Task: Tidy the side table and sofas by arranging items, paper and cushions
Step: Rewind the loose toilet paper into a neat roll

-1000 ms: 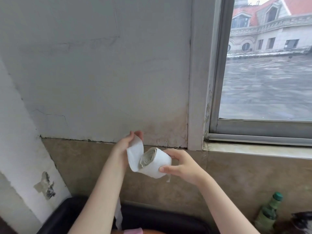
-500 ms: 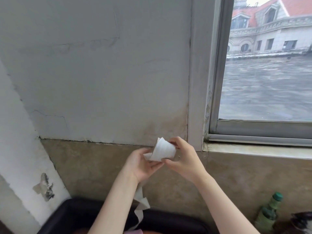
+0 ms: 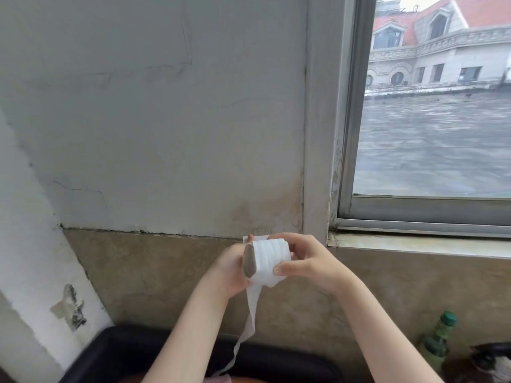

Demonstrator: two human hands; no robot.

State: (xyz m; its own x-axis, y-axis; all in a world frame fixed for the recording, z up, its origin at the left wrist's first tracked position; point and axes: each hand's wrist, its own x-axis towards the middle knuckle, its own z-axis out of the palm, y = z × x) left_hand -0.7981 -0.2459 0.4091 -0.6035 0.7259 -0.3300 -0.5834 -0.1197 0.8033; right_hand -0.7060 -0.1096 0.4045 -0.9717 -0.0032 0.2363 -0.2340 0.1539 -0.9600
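While both hands work in front of the wall: the person holds a roll of paper [image 3: 269,262] up at chest height, below the window [image 3: 431,111] corner.
Right hand: the right hand [image 3: 307,262] curls round the right side of the roll, thumb low on its front face, fingers over the top; that grip is closed on the roll.
Left hand: the left hand [image 3: 232,268] cups the left end, where the flattened grey core shows; its fingertips reach behind the roll and appear to pinch the paper at the top edge, so this grip also has hold of the roll.
Loose tail: a strip of paper [image 3: 250,324] hangs from the underside of the roll, twisting down toward the dark sofa [image 3: 116,352] edge at the bottom of the view.
Step in hand: winding the loose strip back on looks like the job, judged from the task.
Risk, tearing: thin paper could rip if the tail snags on the sofa edge or is pulled hard.
Risk, uneven wrap: the twist in the strip may wind on crooked and leave the roll untidy.
Risk, dropping: the squashed core gives a poor hold; a slip would unspool more.
Nearby: a green bottle [image 3: 438,340] stands at lower right, well apart from the hands.
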